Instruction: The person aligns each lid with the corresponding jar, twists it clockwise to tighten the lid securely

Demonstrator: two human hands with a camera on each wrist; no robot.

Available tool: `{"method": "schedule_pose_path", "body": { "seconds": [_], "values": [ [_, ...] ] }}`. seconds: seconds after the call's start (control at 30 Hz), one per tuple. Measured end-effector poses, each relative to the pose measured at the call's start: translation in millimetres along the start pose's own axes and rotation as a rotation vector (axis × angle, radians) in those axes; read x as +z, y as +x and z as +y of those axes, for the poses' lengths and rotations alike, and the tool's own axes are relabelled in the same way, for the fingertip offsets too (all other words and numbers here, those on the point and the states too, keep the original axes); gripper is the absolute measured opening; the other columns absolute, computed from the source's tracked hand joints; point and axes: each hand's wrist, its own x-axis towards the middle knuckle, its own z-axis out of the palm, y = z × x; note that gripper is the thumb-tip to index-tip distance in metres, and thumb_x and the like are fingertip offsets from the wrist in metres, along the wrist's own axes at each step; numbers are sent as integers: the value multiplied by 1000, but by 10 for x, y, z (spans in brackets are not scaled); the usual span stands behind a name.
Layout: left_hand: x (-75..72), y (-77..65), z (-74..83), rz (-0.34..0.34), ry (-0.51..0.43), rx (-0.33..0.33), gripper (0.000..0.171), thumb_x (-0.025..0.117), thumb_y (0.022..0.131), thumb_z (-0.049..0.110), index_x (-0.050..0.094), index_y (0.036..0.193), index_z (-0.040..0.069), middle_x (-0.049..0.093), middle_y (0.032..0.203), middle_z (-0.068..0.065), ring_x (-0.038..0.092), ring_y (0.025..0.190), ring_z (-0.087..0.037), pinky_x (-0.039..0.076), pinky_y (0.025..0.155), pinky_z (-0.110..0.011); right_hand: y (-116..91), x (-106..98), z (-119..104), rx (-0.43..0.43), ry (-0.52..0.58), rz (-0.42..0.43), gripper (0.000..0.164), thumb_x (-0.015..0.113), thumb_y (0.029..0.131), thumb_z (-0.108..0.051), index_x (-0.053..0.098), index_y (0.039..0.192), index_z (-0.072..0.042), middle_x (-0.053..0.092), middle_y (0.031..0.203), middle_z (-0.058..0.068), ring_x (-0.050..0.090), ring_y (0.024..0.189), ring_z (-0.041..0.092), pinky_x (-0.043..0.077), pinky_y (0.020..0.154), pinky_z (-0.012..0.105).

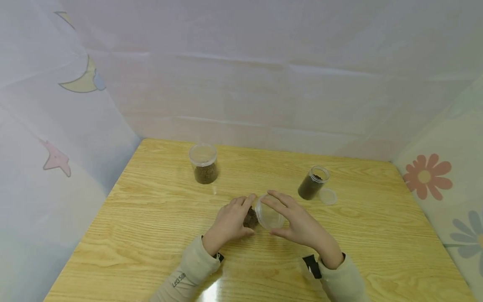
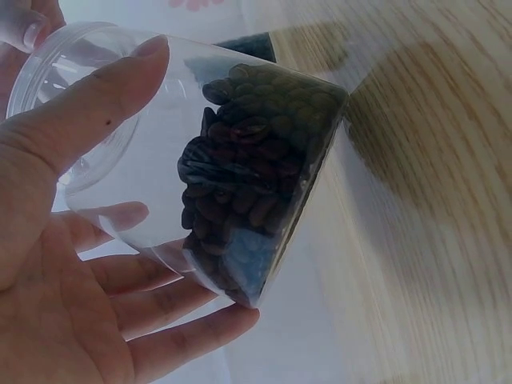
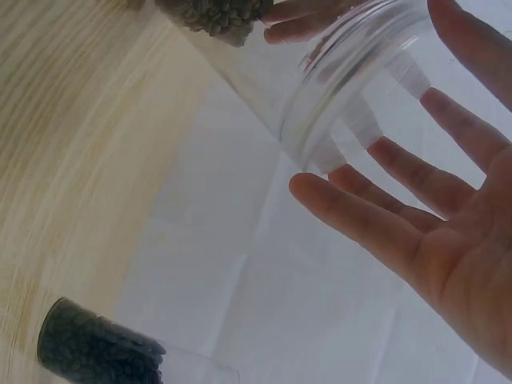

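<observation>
Far left: clear jar (image 1: pixel 205 172), part-filled, upright on bench (image 1: pixel 151 235). Mid: left hand (image 1: pixel 231 217) wraps bean jar (image 1: pixel 250 219), apparently tilted; right hand (image 1: pixel 299 221) curves round its clear top (image 1: pixel 271 219). Risk: slick plastic slipping, or further tipping, could spill beans (image 2: pixel 248 152). Right: slim jar (image 1: pixel 310 187), lid (image 1: pixel 328 196) beside.

There are three jars (image 1: pixel 204 165) (image 1: pixel 269 218) (image 1: pixel 311 186), two hands (image 1: pixel 231 219) (image 1: pixel 299 221), one loose lid (image 1: pixel 328 196).
</observation>
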Motion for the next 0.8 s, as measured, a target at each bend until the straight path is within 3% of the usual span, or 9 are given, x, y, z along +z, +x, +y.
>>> {"method": "schedule_pose_path", "body": {
  "seconds": [0.2,0.8],
  "values": [
    [10,1,-2,5,3,1,94,83,62,39,31,136,13,53,122,-12,52,109,-29,52,73,-41,5,15,5,31,-26,9,77,80,69,-25,43,135,-12,39,137,17,41,120,37,43,90,50],
    [18,6,-1,-3,-20,-9,94,83,61,36,32,136,13,52,123,-13,52,110,-30,51,75,-43,56,56,-100,241,-75,34,77,73,74,-42,43,135,-7,48,126,23,50,108,40,45,84,54]
  ]
}}
